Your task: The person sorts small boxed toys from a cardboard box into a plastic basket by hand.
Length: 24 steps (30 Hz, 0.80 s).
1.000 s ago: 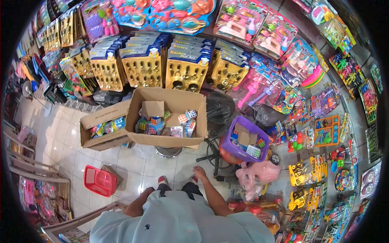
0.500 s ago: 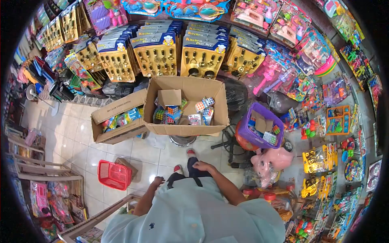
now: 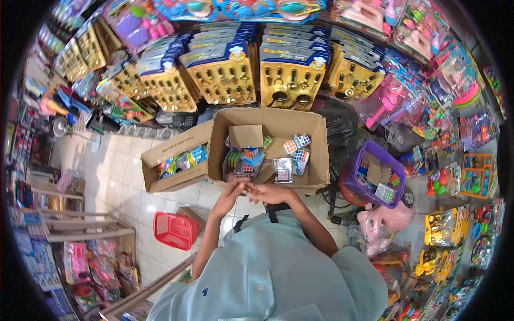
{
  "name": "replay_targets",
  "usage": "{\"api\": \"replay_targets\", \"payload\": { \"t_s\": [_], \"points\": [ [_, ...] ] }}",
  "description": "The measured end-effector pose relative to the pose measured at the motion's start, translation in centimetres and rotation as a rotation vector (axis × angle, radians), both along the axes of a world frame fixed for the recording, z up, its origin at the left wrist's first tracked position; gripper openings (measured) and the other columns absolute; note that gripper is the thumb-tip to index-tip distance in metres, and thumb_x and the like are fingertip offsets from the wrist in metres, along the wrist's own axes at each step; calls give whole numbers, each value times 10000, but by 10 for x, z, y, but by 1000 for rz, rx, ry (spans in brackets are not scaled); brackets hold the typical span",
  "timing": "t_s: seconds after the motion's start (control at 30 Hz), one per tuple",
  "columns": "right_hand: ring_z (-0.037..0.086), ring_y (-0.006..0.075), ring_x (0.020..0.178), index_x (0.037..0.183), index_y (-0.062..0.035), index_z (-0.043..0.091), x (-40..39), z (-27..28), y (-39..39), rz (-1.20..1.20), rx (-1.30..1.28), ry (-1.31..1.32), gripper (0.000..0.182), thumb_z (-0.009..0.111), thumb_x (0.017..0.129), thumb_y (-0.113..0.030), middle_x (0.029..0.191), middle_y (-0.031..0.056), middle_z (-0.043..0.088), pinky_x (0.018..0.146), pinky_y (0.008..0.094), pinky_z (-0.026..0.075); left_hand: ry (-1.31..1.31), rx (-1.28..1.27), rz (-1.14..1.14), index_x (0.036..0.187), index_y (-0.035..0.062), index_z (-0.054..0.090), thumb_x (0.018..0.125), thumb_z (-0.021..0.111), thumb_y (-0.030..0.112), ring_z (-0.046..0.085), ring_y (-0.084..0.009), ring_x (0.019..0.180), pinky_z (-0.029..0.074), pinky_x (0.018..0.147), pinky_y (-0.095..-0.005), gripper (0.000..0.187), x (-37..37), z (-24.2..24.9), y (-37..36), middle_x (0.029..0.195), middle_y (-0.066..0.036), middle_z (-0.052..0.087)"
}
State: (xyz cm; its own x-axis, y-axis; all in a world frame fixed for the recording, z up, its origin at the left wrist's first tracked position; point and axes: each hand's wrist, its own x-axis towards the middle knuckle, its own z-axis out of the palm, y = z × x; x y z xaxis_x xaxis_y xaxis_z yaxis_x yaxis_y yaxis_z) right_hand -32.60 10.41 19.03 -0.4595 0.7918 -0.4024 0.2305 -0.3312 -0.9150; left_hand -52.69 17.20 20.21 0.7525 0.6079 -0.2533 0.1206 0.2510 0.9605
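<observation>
My left hand (image 3: 230,197) and my right hand (image 3: 267,193) meet in front of my body, at the near edge of the large open cardboard box (image 3: 321,152). Their fingers touch or overlap, and I cannot make out anything between them. Inside the box lie several puzzle cubes, some wrapped, a clear-packed cube (image 3: 282,170) near the front wall and a cardboard flap piece (image 3: 246,136). A smaller cardboard box (image 3: 176,179) with colourful packets (image 3: 184,160) stands at its left.
A red basket (image 3: 175,230) stands on the floor at the left. At the right are a purple basket (image 3: 375,200) with cubes and a pink toy (image 3: 383,222). Kitchen play sets (image 3: 219,80) hang behind the box. A wooden rack (image 3: 88,230) is at the far left.
Both hands have risen forward from beside my body and come together at the box. The view has shifted, so the boxes and baskets appear further right.
</observation>
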Motion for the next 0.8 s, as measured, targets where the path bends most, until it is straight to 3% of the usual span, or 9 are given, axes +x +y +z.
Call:
{"api": "replay_targets", "payload": {
  "t_s": [0.13,0.3,0.4,0.47,0.53,0.6,0.67,0.73,0.8],
  "points": [
    [617,139,930,1177,-59,514,47,18,43,-41,28,-52,502,408,986,-511,1025,57,642,712,292,517,34,25,60,1220,19,545,1014,453,298,563,-151,1001,442,900,-301,359,50,8,58,1089,-59,617],
    [628,151,914,1082,-35,580,125,-35,87,-338,4,32,511,428,977,-511,1015,87,659,758,326,497,84,140,-51,1196,-6,552,1016,437,351,578,-155,976,440,877,-285,417,106,3,103,1063,-80,644],
    [648,218,896,1074,-2,597,163,-85,117,-443,216,-367,486,490,958,-461,1063,140,659,746,373,502,300,107,-184,1174,-25,554,1015,428,357,593,-164,965,451,858,-289,433,122,-49,135,1043,-101,656],
    [649,293,914,1083,16,605,176,-127,131,-409,69,-695,467,549,924,-420,1102,192,643,776,400,497,317,157,-232,1163,-46,551,986,461,373,618,-255,1002,467,868,-362,464,116,-154,163,1055,-159,663],
    [589,334,1064,1086,9,619,180,-161,135,-403,-3,-664,450,605,877,-390,1110,222,631,876,408,461,668,514,-280,1169,-87,530,937,516,380,605,-366,1043,458,898,-444,522,115,-196,167,1051,-230,653],
    [476,357,1209,1128,-27,609,172,-200,123,-396,362,-893,433,632,846,-354,1193,227,576,970,454,392,746,605,-362,1181,-116,498,908,548,394,568,-412,1082,444,922,-462,582,108,-237,170,1096,-278,613],
    [437,349,1240,1157,-62,598,161,-199,104,-423,397,-970,427,655,815,-311,1227,201,534,977,466,378,829,698,-434,1194,-145,465,878,581,408,531,-457,1121,430,945,-481,648,106,-252,172,1141,-327,573],
    [359,334,1303,1214,-132,577,148,-187,85,-493,462,-1120,486,700,753,-225,1295,147,449,991,491,350,841,419,-100,1194,-166,403,816,666,413,486,-461,1169,424,971,-456,739,109,-258,168,1225,-363,479],
    [357,314,1301,1188,-130,586,146,-187,81,-522,461,-1081,483,696,718,-133,1255,136,470,985,471,352,865,475,-57,1190,-153,389,774,711,413,464,-461,1187,417,982,-451,772,111,-257,159,1249,-363,447]
  ]
}}
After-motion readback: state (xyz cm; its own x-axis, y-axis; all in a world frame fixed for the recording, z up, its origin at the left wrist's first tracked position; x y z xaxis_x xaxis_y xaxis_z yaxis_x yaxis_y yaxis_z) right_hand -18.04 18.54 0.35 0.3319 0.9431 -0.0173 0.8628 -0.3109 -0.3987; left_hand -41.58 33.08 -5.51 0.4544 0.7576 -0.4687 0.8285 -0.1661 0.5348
